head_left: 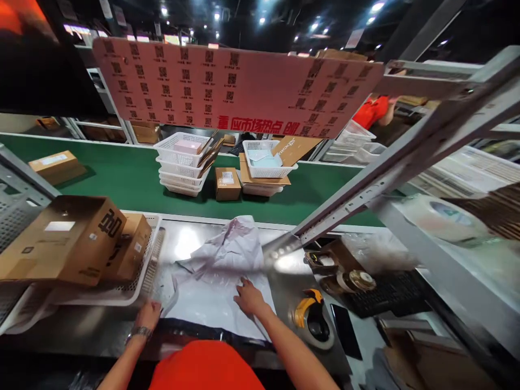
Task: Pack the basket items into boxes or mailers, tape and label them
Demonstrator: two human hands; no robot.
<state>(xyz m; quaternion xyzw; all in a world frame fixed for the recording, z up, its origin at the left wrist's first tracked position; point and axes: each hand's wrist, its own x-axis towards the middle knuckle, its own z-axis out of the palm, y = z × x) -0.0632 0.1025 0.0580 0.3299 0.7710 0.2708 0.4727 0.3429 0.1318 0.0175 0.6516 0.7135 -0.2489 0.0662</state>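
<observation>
A crumpled white plastic mailing bag (219,292) with a dark lower edge lies on the metal bench. My right hand (248,298) rests on its right part with fingers spread. At the bag's left side is my left hand (148,316), a watch on its wrist and its fingers closed. Touching those fingers is a blurred, see-through piece of plastic (168,295); whether they grip it I cannot make out. To the right of the bag sits a tape dispenser (311,314) with a yellow part and a roll of tape.
Cardboard boxes (69,238) fill a white basket (152,271) on the left. Behind, a green conveyor (114,189) carries stacked baskets (182,168) and a small box (227,184). A slanted metal post (341,200), phone (346,330) and keyboard (385,295) are right; a pink QR-code board (268,86) hangs ahead.
</observation>
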